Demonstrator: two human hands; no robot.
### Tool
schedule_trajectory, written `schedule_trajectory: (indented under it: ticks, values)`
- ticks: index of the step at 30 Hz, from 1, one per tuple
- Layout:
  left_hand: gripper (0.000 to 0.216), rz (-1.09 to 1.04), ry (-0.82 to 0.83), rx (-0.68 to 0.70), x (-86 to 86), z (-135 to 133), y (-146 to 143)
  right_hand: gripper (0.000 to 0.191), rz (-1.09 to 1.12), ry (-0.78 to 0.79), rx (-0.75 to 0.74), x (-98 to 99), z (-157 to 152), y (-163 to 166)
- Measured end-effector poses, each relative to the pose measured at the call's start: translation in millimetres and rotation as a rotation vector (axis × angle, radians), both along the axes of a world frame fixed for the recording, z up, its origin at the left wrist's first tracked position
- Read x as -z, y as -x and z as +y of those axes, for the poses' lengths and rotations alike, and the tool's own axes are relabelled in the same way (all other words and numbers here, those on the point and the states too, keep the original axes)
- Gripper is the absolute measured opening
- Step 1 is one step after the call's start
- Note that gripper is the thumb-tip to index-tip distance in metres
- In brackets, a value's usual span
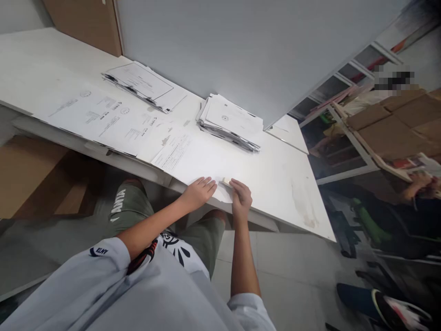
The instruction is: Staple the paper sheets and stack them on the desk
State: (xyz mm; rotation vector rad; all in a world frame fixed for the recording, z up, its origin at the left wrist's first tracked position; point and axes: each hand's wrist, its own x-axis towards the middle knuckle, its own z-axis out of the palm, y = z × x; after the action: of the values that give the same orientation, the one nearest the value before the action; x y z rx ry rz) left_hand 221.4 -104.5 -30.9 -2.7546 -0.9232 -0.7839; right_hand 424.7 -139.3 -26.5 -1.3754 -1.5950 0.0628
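Our right hand [242,195] pinches a small pale block [226,181] over the table's [280,179] near edge, long axis roughly left-right, free end leftward. Our left hand [200,191] lies flat, fingers loose, seemingly on a printed sheet [178,154]. We judge work underway; what remains, we cannot tell. Paper stacks [237,120] lie farther.

free tabletop [277,181] right of the right hand [243,194], paper stack [230,117] ahead, grey partition [241,50] blocking behind

Office-type workroom: printed-sheet stack [231,116] beyond right hand [243,198]; well to its right, blurred, probably cardboard cartons [392,126].
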Motion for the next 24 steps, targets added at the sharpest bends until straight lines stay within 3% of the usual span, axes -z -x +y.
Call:
schedule_trajectory:
  ticks: [5,10,15,19,21,24]
  values:
    - [0.034,-0.020,-0.042,-0.003,13.3,-5.0,-1.0,0.028,-0.015,-0.031,0.015,5.8,-0.7,3.8]
    - [0.037,-0.026,-0.024,0.003,15.7,-6.5,0.7,0.031,-0.108,-0.071,0.023,10.3,0.6,4.9]
    - [0.046,0.009,-0.001,-0.029,11.6,-3.8,8.2,0.031,-0.218,-0.070,-0.080,-3.9,2.8,-0.7]
    - [0.050,0.049,0.023,-0.067,1.8,1.5,31.9,0.036,-0.413,-0.052,-0.266,-15.0,7.5,-17.7]
    - [0.051,0.031,0.074,-0.122,-7.9,6.5,50.0,0.038,-0.502,-0.087,-0.275,-13.6,10.8,-24.1]
    - [0.050,-0.135,0.158,-0.312,-31.3,22.3,75.6,0.042,-0.556,-0.067,-0.212,-7.6,15.5,-23.6]
